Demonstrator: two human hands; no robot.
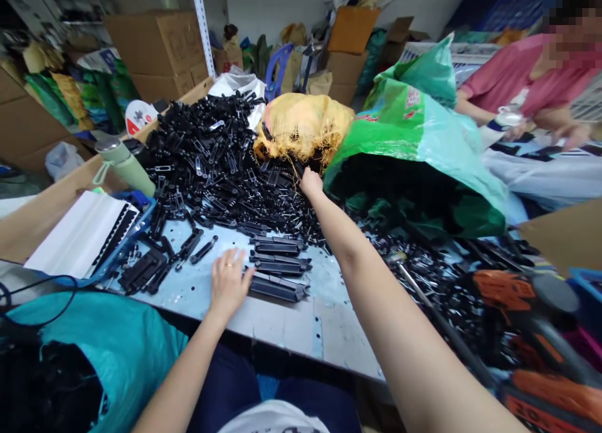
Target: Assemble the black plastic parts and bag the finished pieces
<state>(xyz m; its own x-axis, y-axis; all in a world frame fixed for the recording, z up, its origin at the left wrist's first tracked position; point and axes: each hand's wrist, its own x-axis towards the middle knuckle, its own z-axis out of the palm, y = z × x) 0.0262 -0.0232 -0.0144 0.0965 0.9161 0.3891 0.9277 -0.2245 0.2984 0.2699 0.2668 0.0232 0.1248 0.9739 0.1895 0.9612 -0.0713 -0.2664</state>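
Observation:
My left hand (230, 281) lies on the light blue tabletop (329, 286), fingers spread, a ring on one finger. Its thumb side is against the left end of the nearest long black plastic part (279, 287). Two similar black parts (281, 265) lie behind that one in a neat row. My right arm is stretched far forward. At the mouth of the yellow woven sack (308, 123), my right hand (311, 181) has its fingers curled closed by a dark piece; what they hold is hidden. A heap of small black parts (207, 151) spreads left of the sack.
A green sack (390, 129) gapes open to the right. Power drills (522, 295) lie at the right front. A pale green bottle (126, 166) and a blue tray (101, 267) with papers stand left. Across the table a person in a pink top (512, 73) handles parts.

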